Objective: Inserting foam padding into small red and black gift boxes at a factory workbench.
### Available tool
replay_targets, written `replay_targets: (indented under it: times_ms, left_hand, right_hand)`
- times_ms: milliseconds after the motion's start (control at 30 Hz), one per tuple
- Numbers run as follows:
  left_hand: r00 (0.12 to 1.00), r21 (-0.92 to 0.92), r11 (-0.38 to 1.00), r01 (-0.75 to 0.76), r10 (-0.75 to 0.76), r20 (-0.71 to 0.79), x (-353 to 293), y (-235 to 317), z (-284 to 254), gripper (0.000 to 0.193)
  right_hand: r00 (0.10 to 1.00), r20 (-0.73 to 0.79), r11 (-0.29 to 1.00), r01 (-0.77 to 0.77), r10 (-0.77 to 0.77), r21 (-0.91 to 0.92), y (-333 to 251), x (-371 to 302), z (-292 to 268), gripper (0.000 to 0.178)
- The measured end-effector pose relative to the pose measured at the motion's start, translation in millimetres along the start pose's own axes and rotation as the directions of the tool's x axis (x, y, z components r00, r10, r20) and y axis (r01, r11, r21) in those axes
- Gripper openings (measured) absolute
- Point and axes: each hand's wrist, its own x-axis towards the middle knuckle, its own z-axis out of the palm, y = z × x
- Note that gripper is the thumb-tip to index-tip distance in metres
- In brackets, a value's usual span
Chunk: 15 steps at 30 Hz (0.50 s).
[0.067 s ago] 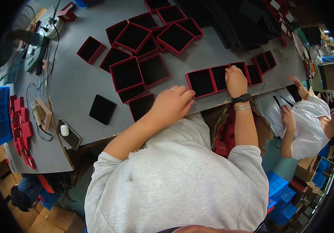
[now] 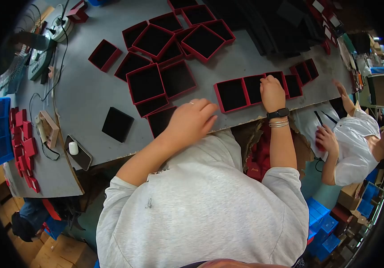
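Two hands (image 2: 191,118) (image 2: 272,94), six lined-up red boxes (image 2: 231,95)

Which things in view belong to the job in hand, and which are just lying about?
In the job:
box row, right hand on it
loose boxes, left hand near the lowest
black square, probably

Just lying about, it seems:
phone
white case on the phone
fan

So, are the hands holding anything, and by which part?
Left hand: nothing visible. Right hand is at the red-walled box row; a grip cannot be told.
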Motion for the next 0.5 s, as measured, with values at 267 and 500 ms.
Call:
replay_targets:
  times_ms: [267,500]
  left_hand:
    - [0.902,-0.064,0.916,0.397,-0.402,-0.156,-89,-15,-60,0.021]
    - [0.849,0.017,0.849,0.528,-0.527,-0.047,-106,-18,-67,0.025]
  right_hand:
    - [0.998,0.002,0.995,0.066,-0.066,-0.073,3,3,6,0.005]
    - [0.992,-0.121,0.999,0.031,-0.035,-0.03,6,-2,-17,0.006]
